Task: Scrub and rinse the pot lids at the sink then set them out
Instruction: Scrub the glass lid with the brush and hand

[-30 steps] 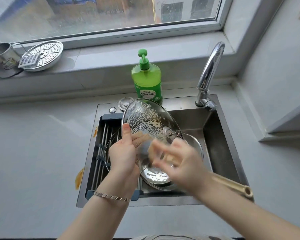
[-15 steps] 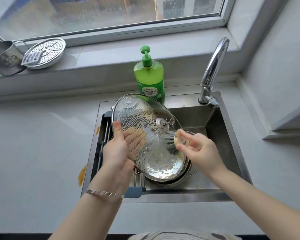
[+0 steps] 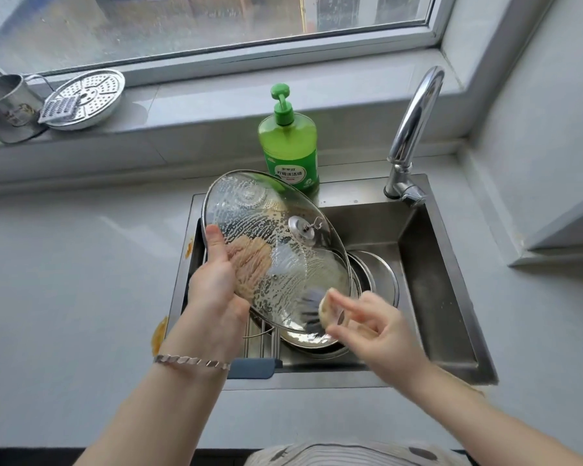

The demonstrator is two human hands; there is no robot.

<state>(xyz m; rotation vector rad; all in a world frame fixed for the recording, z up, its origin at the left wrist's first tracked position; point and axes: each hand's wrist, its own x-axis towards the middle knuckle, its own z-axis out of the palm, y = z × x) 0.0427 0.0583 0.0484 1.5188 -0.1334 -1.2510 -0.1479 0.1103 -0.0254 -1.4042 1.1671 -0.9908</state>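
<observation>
We hold the glass lid [image 3: 276, 250] tilted over the left half of the sink [image 3: 445, 297], which is set into the table near its back edge. Our left hand [image 3: 216, 287] is clamped on the lid's left rim, thumb on the near face and fingers showing through the glass behind it. The glass is streaked with suds. Our right hand [image 3: 374, 327], blurred, pinches a pale-headed brush [image 3: 323, 311] whose dark bristles touch the lid's lower right edge. The two hands are apart, with the lid between them. Under the lid, more steel lids [image 3: 381, 280] lie in the basin. A green soap bottle [image 3: 290, 153] stands at the sink's back rim, with the tap [image 3: 414, 129] to its right. On the windowsill near the back left corner sit a perforated steamer plate [image 3: 88, 95] and a metal cup [image 3: 4, 105].
</observation>
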